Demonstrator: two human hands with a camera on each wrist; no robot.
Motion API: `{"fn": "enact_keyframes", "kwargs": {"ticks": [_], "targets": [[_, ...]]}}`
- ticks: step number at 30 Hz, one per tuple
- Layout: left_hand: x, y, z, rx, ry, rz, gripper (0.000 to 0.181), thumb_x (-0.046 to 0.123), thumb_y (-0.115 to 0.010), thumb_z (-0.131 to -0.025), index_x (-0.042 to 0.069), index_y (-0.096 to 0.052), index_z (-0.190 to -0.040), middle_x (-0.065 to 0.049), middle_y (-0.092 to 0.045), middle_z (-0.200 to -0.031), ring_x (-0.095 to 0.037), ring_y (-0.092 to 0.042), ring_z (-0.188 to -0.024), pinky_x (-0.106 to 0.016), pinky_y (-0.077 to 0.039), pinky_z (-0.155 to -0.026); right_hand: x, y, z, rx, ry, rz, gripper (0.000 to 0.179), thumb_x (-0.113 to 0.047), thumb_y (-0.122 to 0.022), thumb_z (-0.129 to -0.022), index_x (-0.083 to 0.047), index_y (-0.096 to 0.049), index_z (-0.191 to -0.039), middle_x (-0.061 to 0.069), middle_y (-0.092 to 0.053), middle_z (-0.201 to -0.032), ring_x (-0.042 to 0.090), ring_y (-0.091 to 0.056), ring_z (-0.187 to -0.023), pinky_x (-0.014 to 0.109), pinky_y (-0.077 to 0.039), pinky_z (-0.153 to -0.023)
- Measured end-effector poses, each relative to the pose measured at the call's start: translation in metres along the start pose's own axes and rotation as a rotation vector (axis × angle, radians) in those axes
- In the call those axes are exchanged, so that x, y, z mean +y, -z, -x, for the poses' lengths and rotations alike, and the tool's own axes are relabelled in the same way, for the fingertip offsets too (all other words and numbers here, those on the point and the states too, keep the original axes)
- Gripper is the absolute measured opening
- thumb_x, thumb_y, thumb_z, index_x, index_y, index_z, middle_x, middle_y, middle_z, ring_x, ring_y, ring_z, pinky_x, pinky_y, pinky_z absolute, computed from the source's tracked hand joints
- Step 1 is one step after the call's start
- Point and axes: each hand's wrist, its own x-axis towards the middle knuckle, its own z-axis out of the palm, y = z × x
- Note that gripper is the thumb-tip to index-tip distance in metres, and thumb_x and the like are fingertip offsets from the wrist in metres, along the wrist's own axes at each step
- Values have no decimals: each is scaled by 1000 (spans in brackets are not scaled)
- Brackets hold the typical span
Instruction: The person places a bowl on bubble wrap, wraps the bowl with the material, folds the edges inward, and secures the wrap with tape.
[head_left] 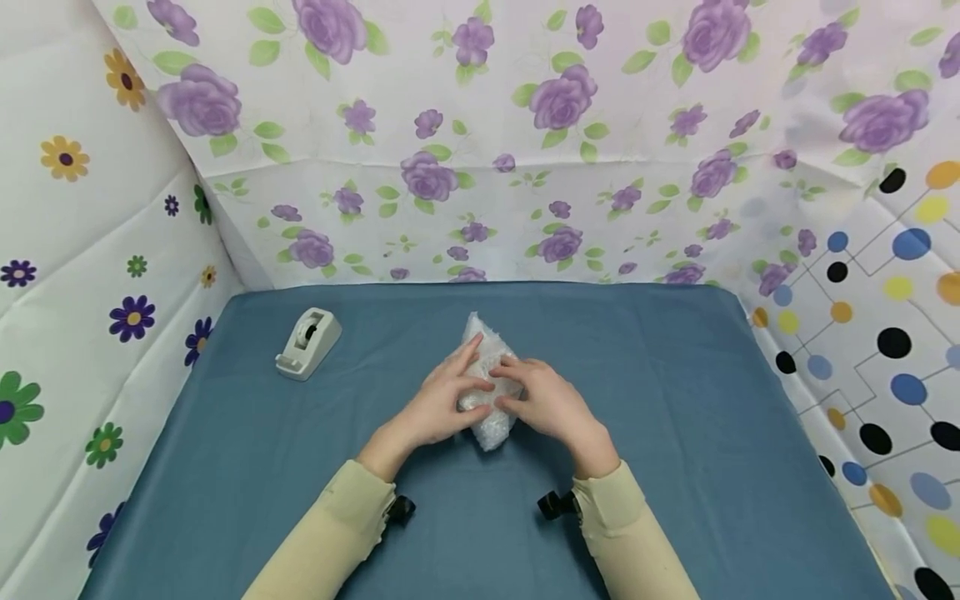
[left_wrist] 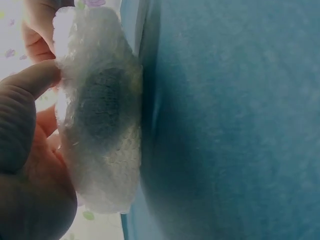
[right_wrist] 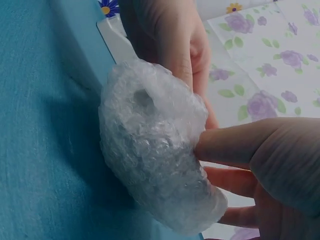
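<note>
A bundle in clear bubble wrap (head_left: 491,429) lies slantwise on the blue cloth, near the middle of the table. Through the wrap a dark shape shows, its kind hidden by the layers. My left hand (head_left: 441,400) holds the bundle from the left, thumb and bent fingers spread over its upper side. From the right, my right hand (head_left: 553,402) holds it too, fingertips close to those of the left. In the left wrist view the thumb (left_wrist: 35,80) presses the edge of the wrap. The right wrist view has the other thumb (right_wrist: 230,146) against the wrap.
A white tape dispenser (head_left: 309,343) stands at the back left of the table. Blue cloth (head_left: 675,400) covers the tabletop. Flower-printed sheeting (head_left: 450,108) hangs behind and at the left; dotted sheeting (head_left: 885,350) is at the right.
</note>
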Motion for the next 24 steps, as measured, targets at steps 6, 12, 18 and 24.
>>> {"fn": "enact_keyframes", "kwargs": {"ticks": [6,12,18,24], "targets": [[-2,5,4,-94,107,-101,43,52,-65,-106,24,-77,-136,4,3,-180,-27,14,-164,-65,4,-127,-1,-2,-1,40,18,81,28,-30,-82,-98,-15,-84,-122,3,-37,-171,40,-26,-160,61,-44,-114],[-4,3,7,-107,133,-105,46,60,-61,-105,29,-77,-136,6,3,-180,-31,13,-164,-66,3,-127,3,-7,1,39,-52,103,37,-39,-80,-99,-17,-81,-129,10,-32,-173,44,-23,-160,69,-39,-115],[-7,1,8,-102,129,-93,42,57,-62,-106,30,-78,-134,6,4,-180,-34,13,-164,-68,1,-126,2,-7,2,-8,-149,28,48,-44,-76,-101,-22,-72,-144,12,-25,-176,47,-19,-160,75,-34,-115],[-7,2,6,-83,115,-84,39,56,-62,-106,29,-79,-129,6,3,-180,-36,14,-163,-70,1,-125,2,-6,-2,-16,-168,9,59,-46,-75,-101,-28,-60,-156,11,-25,-176,48,-19,-160,75,-33,-115]]}}
